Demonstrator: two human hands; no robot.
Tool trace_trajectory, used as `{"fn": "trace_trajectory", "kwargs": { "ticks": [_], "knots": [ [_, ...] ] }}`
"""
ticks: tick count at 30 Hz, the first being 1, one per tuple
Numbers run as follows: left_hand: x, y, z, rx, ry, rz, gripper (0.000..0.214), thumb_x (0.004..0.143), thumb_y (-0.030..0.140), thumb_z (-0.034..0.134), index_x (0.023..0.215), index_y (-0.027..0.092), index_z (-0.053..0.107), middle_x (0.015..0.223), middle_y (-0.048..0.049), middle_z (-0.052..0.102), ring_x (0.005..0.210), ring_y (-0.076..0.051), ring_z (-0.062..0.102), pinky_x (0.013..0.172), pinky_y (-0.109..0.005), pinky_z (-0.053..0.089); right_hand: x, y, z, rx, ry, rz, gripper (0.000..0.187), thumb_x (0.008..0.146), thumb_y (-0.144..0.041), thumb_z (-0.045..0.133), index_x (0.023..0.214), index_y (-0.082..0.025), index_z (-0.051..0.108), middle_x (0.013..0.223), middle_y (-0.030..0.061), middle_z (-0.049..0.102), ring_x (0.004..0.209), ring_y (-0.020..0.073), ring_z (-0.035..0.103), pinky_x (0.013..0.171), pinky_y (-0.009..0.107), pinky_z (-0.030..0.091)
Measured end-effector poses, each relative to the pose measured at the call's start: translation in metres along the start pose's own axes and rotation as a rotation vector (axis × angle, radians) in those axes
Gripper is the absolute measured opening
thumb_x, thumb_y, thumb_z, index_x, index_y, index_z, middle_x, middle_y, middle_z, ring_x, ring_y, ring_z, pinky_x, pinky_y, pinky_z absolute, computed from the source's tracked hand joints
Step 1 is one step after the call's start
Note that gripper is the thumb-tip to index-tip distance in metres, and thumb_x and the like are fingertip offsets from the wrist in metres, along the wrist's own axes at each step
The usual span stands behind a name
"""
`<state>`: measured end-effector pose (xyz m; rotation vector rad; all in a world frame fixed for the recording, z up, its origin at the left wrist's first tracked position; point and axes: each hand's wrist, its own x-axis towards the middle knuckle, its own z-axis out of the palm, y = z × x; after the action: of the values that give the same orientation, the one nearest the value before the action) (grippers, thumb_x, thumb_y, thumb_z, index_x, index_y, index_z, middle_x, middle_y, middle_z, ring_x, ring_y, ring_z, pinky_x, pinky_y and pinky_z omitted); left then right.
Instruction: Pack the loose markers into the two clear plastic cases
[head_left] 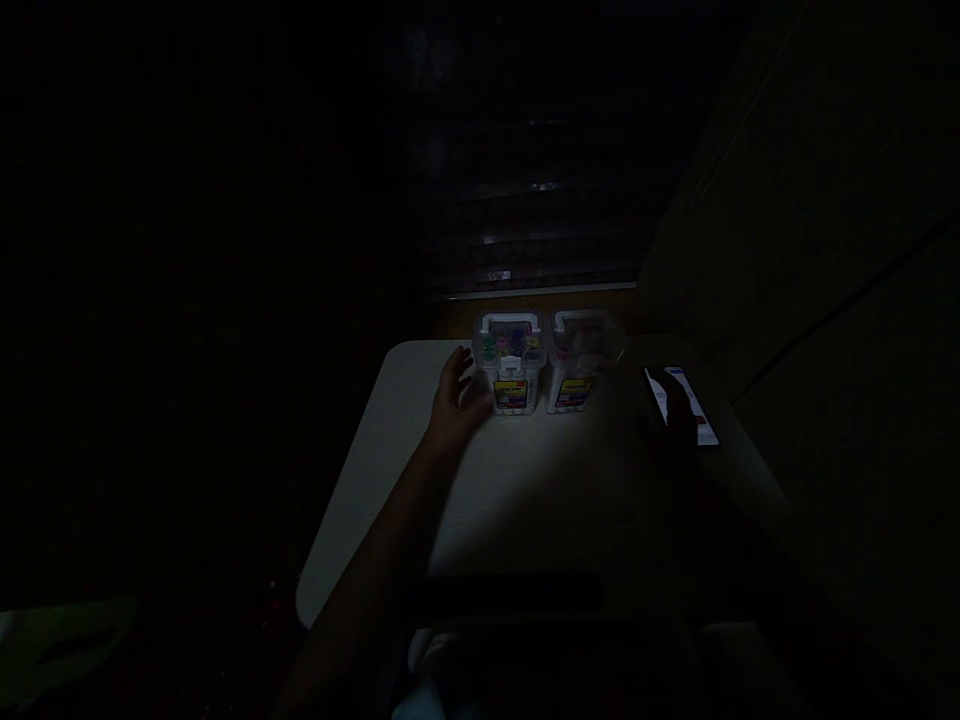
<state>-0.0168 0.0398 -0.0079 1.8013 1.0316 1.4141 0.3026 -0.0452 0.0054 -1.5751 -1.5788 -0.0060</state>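
Observation:
The scene is very dark. My left hand (459, 400) rests on a pale table (390, 470), fingers spread against the left side of a clear plastic box of coloured markers (511, 365). A second, similar box (579, 365) stands just to its right. My right hand (671, 425) is a dark shape at the right, wrapped round a lit phone (686, 400) held above the table.
A dark window with slatted blinds (525, 210) lies behind the table. A wall (810, 250) rises at the right. The table's near edge (360, 600) is at the bottom left. Everything to the left is black.

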Motion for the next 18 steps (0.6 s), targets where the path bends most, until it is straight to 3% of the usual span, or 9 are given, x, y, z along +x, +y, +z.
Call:
{"fn": "trace_trajectory", "kwargs": {
  "ticks": [4, 7, 9, 13, 18],
  "knots": [
    [0.040, 0.042, -0.008, 0.251, 0.136, 0.240, 0.076, 0.082, 0.063, 0.054, 0.145, 0.037, 0.022, 0.149, -0.0114, 0.037, 0.136, -0.027, 0.042, 0.104, -0.046, 0.045, 0.036, -0.038, -0.008, 0.100, 0.119, -0.227, 0.062, 0.086, -0.047, 0.050, 0.142, -0.025, 0.035, 0.144, 0.0110, 0.044, 0.135, 0.0273, 0.040, 0.110, 0.051, 0.036],
    [0.056, 0.070, -0.003, 0.412, 0.198, 0.392, 0.060, 0.084, 0.059, 0.055, 0.137, 0.033, 0.042, 0.147, -0.0089, 0.039, 0.139, -0.028, 0.038, 0.109, -0.050, 0.039, 0.060, -0.062, -0.007, 0.049, 0.074, -0.432, 0.053, 0.087, -0.046, 0.053, 0.136, -0.026, 0.043, 0.147, 0.0093, 0.041, 0.139, 0.0257, 0.036, 0.114, 0.050, 0.032],
    [0.056, 0.079, 0.003, 0.488, 0.160, 0.467, 0.049, 0.086, 0.055, 0.054, 0.127, 0.028, 0.053, 0.144, -0.0094, 0.043, 0.136, -0.028, 0.041, 0.109, -0.051, 0.039, 0.069, -0.069, -0.001, 0.005, 0.051, -0.512, 0.044, 0.088, -0.043, 0.052, 0.129, -0.028, 0.051, 0.147, 0.0069, 0.042, 0.140, 0.0235, 0.034, 0.115, 0.049, 0.032],
    [0.046, 0.077, 0.011, 0.567, 0.040, 0.596, 0.029, 0.092, 0.041, 0.050, 0.111, 0.023, 0.063, 0.127, -0.0089, 0.060, 0.126, -0.024, 0.053, 0.103, -0.045, 0.047, 0.071, -0.064, 0.013, -0.001, 0.031, -0.621, 0.036, 0.091, -0.036, 0.050, 0.125, -0.026, 0.055, 0.135, 0.0057, 0.056, 0.136, 0.0209, 0.041, 0.110, 0.046, 0.041],
    [0.038, 0.063, 0.012, 0.594, 0.098, 0.686, 0.020, 0.088, 0.035, 0.058, 0.104, 0.026, 0.065, 0.118, -0.0063, 0.066, 0.118, -0.022, 0.059, 0.101, -0.045, 0.047, 0.064, -0.059, 0.018, 0.062, 0.056, -0.530, 0.030, 0.092, -0.036, 0.050, 0.120, -0.029, 0.060, 0.128, 0.0019, 0.061, 0.135, 0.0194, 0.045, 0.110, 0.045, 0.043]
  ]
}}
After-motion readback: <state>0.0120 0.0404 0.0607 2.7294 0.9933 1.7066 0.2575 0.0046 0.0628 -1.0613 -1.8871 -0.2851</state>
